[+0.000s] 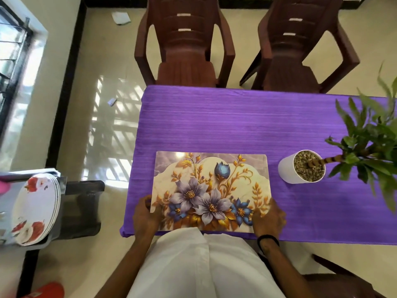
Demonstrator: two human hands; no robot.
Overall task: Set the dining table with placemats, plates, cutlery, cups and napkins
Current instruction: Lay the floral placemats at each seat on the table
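Placemat (211, 190): floral print, lying flat at the near left end of the purple-clothed surface (236, 125), its near edge at the surface's near edge.

Left hand (146, 216): fingers curled round the placemat's near left corner, gripping it.

Right hand (268, 220): fingers curled over the near right corner, thumb side on the mat; black band at the wrist.

Plates (36, 207): white with red flowers, stacked on a stand left of the surface, well apart from the mat.

Potted plant (303, 168): white pot, right of the mat.

Two brown chairs (184, 44): far side.
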